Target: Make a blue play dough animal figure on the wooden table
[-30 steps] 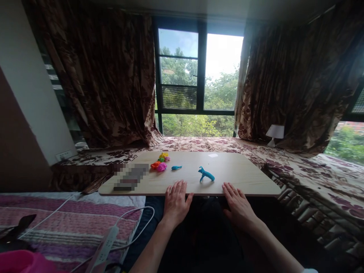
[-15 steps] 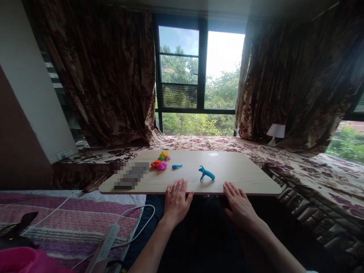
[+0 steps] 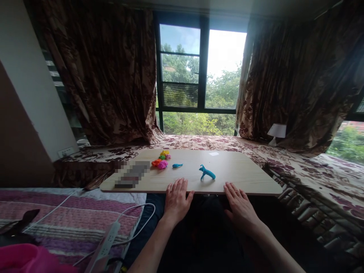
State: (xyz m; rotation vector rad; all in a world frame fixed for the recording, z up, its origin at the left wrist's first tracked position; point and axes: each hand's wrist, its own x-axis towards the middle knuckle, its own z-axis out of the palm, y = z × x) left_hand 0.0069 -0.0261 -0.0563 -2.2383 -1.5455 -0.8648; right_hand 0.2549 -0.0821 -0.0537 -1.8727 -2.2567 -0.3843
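Observation:
My left hand lies flat, fingers stretched over the front edge of a pale wooden table, holding nothing. To its right, my right hand rests on the same edge with its fingers extended and nothing in them. Between and beyond the hands lies a blue figure with thin limbs, which looks like modelling clay. A small blue teardrop-shaped piece sits farther left. Beside that are crumpled lumps: magenta, orange, green, yellow and light pink.
A blurred-out dark rectangular item occupies the table's left end. A small white patch shows near the far edge. On the left, a white power strip with cables lies by the striped bed cover. A lamp stands on the window ledge.
The view has shifted very slightly. Both hands and the clay pieces keep their places on the table.

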